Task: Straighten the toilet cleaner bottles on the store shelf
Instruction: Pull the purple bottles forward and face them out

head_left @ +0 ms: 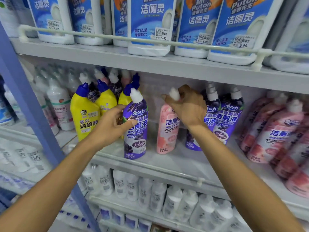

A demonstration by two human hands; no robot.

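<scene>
Both arms are up at the middle shelf [167,158], where the toilet cleaner bottles stand. The left hand [110,124] is on the purple bottle [136,129] at the shelf's front edge, thumb across the label and fingers curled round its left side, gripping the body; the bottle stands upright, white cap at the top. Just to its right, with a gap between them, stands the pink bottle [168,129], and the right hand [187,106] is clamped over its neck from above, fingers pinching the white cap [174,94], which peeks out between them. Behind the right wrist two more purple bottles [229,118] lean together, touching. Yellow bottles [85,113] with blue caps crowd in at the left, just beside the left hand. Far right, a cluster of pink bottles [277,131] tilts leftward, pressed against each other. On the top shelf, big blue-and-white jugs [150,24] sit behind a white rail [117,38], price stickers showing. Below, rows of white bottles [167,195], blurred
</scene>
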